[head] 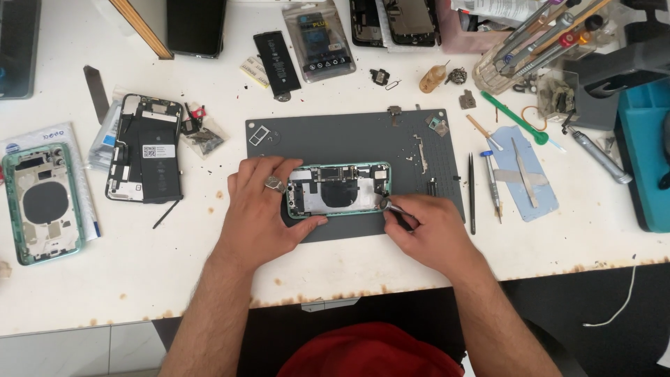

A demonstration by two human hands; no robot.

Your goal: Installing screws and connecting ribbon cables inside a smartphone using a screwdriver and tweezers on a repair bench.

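An opened phone with a mint-green frame [340, 190] lies on a dark grey work mat [335, 136] in the middle of the white bench. My left hand [262, 202] grips the phone's left end, thumb under its near edge, a ring on one finger. My right hand [419, 227] is closed on thin metal tweezers [392, 207], whose tip touches the phone's lower right corner.
A second open phone [145, 148] and an empty green phone shell [43, 202] lie to the left. A loose black battery [277, 63] sits behind the mat. Tweezers, spudgers and a blue pad [523, 183] lie on the right, near a tool holder [530, 49].
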